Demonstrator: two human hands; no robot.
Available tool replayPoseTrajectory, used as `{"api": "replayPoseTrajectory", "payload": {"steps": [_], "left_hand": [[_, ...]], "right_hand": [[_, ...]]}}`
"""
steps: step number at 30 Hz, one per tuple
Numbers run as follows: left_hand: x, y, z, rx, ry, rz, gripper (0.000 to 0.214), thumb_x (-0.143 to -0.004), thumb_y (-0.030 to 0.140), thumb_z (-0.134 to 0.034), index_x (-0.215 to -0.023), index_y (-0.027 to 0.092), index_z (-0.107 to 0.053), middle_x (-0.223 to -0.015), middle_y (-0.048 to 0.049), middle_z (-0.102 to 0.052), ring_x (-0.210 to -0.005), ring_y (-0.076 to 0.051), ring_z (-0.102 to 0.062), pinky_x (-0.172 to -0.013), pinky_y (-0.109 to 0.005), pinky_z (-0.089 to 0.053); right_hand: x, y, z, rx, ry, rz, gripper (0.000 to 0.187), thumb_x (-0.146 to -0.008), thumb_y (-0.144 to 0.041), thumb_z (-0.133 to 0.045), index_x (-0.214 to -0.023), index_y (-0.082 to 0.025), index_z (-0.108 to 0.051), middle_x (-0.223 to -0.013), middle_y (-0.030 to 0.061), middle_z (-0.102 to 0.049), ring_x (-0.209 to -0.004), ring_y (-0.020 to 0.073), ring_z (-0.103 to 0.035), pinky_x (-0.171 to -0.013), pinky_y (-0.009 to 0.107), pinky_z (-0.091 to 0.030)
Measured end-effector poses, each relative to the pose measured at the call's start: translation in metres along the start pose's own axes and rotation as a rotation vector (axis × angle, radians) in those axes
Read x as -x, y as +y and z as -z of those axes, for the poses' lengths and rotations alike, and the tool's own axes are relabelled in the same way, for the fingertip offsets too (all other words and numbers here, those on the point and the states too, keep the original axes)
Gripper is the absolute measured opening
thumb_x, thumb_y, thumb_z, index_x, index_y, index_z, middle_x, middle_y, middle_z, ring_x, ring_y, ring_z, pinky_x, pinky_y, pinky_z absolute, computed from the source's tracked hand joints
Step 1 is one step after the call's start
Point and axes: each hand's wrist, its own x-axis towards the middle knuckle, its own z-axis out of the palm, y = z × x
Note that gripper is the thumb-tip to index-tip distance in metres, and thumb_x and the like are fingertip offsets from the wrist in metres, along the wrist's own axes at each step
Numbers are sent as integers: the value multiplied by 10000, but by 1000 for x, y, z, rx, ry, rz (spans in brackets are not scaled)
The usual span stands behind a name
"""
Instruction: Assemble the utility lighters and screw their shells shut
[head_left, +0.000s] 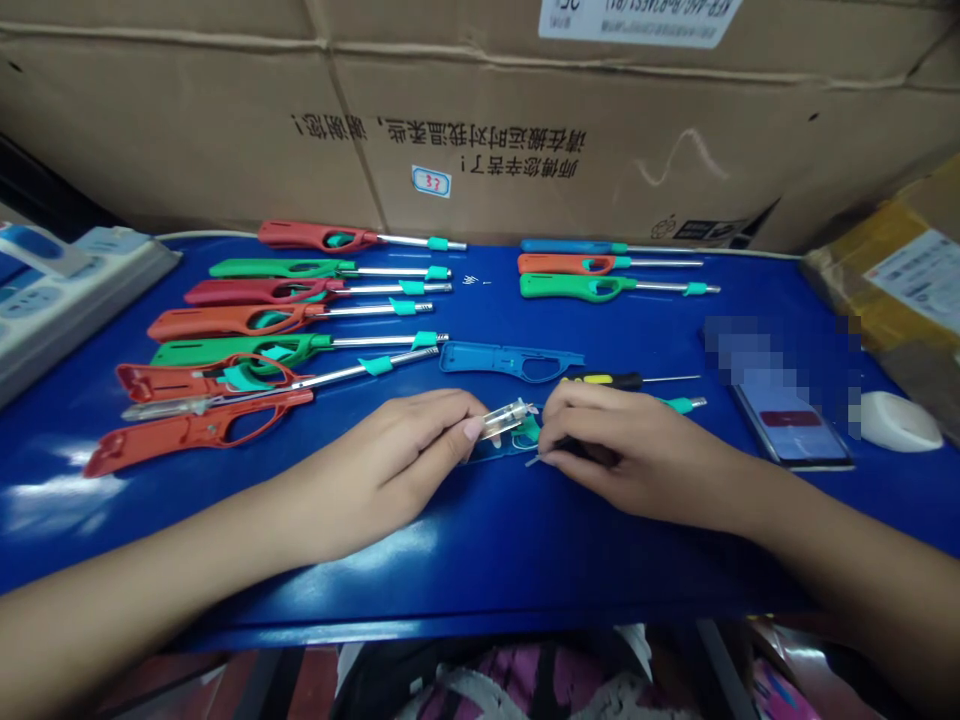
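Note:
My left hand pinches a clear plastic lighter fuel tank between thumb and fingers, its valve end pointing right. Close by on the right, my right hand has its fingers curled together; a thin pale tip sticks out below them, and what they hold is mostly hidden. Under both hands lies a blue lighter shell half with a teal trigger, partly covered. Just beyond them rests another blue shell half, inner side up. A screwdriver with a black and yellow handle lies behind my right hand.
Several long-necked lighters lie in a column at left, with an opened orange lighter nearest. Three more lighters sit at back right. A phone, a white mouse, a power strip and a cardboard box border the blue table.

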Motion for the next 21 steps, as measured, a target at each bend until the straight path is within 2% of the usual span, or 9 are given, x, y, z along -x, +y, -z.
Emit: {"api": "replayPoseTrajectory", "payload": {"steps": [4, 6, 11, 17, 21], "left_hand": [[-1, -3, -1, -14, 11, -23, 296, -1085, 322, -370, -981, 188, -612, -853, 31, -599, -765, -105, -562, -746, -225, -433], [-1, -3, -1, -21, 24, -27, 288, -1084, 313, -377, -990, 186, -617, -869, 29, -607, -773, -105, -565, -751, -225, -431], [-2, -2, 0, -24, 24, -34, 281, -1082, 286, -381, -969, 180, -616, -904, 25, -608, -810, -104, -566, -783, -216, -428], [-1, -4, -1, -38, 32, -42, 256, -1076, 244, -392, -949, 187, -606, -892, 35, -590, -808, -97, -552, -794, -200, -413], [-1, -4, -1, -34, 30, -46, 254, -1076, 234, -390, -956, 194, -611, -922, 33, -604, -834, -99, -560, -815, -196, -416]], "right_hand": [[-2, 0, 1, -139, 102, -12, 81, -962, -185, -619, -925, -182, -691, -869, 5, -693, -687, 86, -559, -658, 229, -449], [-2, 0, 0, -180, 129, -28, 116, -970, -195, -616, -946, -173, -727, -814, 6, -708, -663, 81, -576, -652, 223, -457], [-4, 2, -1, -236, 150, -29, 162, -976, -189, -602, -934, -147, -753, -755, 8, -716, -601, 61, -597, -576, 184, -458], [-5, 1, -5, -342, 160, -156, 120, -933, -215, -662, -986, -148, -746, -656, -29, -682, -505, 54, -597, -470, 148, -449], [-5, 2, -5, -298, 169, -82, 168, -977, -221, -605, -933, -143, -747, -706, -4, -715, -519, 47, -598, -503, 155, -453]]}}
